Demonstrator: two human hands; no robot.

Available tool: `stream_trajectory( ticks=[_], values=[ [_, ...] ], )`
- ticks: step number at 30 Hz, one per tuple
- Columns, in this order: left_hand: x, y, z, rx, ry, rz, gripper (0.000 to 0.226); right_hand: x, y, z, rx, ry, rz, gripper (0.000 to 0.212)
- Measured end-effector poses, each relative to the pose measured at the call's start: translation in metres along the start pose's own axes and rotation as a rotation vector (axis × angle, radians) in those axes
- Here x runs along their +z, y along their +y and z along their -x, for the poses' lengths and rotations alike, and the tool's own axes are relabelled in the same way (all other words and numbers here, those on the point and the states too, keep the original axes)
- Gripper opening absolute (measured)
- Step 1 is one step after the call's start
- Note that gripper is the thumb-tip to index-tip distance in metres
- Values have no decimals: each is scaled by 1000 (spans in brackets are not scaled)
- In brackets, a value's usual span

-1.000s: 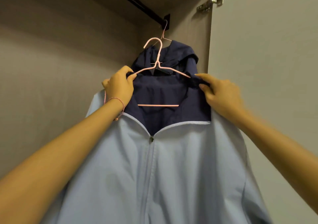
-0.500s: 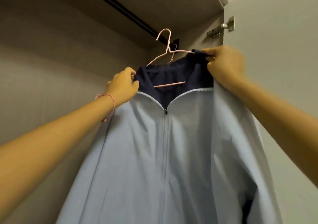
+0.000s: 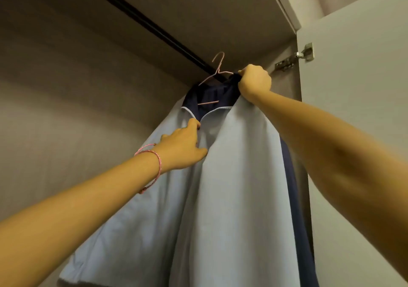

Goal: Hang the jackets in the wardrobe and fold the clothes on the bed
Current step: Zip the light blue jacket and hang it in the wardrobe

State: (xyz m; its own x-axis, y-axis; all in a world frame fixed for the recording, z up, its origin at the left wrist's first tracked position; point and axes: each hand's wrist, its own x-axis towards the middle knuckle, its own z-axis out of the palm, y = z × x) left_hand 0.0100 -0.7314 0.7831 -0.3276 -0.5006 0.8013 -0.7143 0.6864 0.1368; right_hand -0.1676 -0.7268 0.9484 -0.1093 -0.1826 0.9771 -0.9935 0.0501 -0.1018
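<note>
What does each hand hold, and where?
Right hand grips the light blue jacket at its navy shoulder, on the pink hanger; left hand touches its front.

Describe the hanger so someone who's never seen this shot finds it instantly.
Follow the dark rail under the wardrobe's top panel to its far end, near the door's metal hinge. There the pink wire hanger pokes out of the navy collar of the light blue jacket, its right end gripped by the right hand. Nothing else up there is thin pink wire.

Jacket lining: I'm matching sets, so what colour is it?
Navy blue lining, inside the light blue jacket; head view shows it best.
</note>
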Motion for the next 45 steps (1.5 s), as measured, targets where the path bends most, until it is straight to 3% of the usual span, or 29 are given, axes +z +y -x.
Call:
stream_trajectory(
  ticks=[7,12,17,22,26,29,31,34,36,38,42,45],
  values=[
    [19,-25,2,16,17,36,46,40,-7,-16,-36,-100,151,22],
    [48,-45,14,-18,-60,11,43,62,36,-8,-221,-103,386,30],
    [76,-54,14,-47,-137,-6,40,61,74,-4,-277,-246,597,47],
    [122,-65,7,-87,-258,96,62,55,49,40,-212,-256,926,60],
    [187,-50,25,-77,-352,371,98,55,29,152,-376,-698,662,70],
    [243,-28,53,-2,-425,500,86,50,48,237,-521,-1042,696,76],
    [265,-8,81,-99,-511,564,94,50,75,277,-608,-1189,762,81],
    [286,13,148,-53,-830,398,96,46,129,321,-745,-1154,870,79],
    [287,10,200,-52,-1041,326,92,37,152,348,-727,-1109,843,69],
    [282,-4,247,-155,-1172,253,88,27,156,379,-655,-1180,748,61],
    [225,-17,362,-330,-1322,-66,89,-4,128,459,-633,-1348,395,53],
    [176,-16,441,-427,-1144,-138,116,-14,89,531,-594,-1410,-17,56]
  ],
)
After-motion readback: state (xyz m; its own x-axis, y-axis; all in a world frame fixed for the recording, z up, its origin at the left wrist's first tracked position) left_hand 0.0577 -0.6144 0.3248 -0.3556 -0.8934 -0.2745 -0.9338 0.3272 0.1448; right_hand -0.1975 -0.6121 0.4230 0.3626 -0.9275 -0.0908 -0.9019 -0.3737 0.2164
